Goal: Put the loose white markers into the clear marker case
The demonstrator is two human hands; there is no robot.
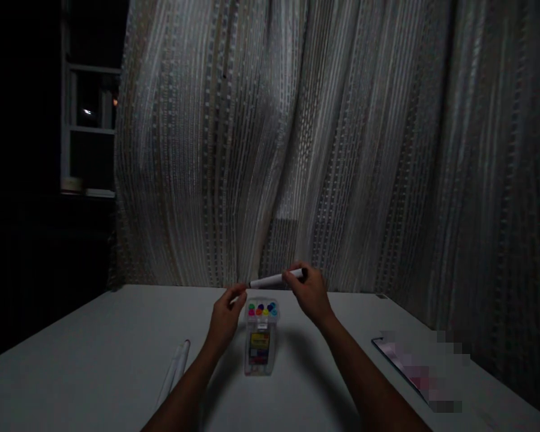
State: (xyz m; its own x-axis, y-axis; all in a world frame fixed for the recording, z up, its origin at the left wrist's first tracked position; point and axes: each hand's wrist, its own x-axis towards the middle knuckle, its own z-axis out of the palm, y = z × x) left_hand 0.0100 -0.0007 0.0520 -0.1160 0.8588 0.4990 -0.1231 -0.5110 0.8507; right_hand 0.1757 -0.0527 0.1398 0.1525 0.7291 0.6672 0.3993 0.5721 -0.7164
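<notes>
Your two forearms come up from the bottom edge of the view, and both are bare as far down as the picture shows, with no sleeve or cuff on either one. Your left hand [225, 318] and your right hand [310, 294] wear no gloves, and no watch, strap or bracelet shows at either wrist. The room is dim, so finer detail such as rings or nails cannot be made out on your fingers.

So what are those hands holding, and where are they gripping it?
The right hand grips a slim white marker pen by its far end. The left hand fingers sit at its dark tip; contact unclear.
</notes>
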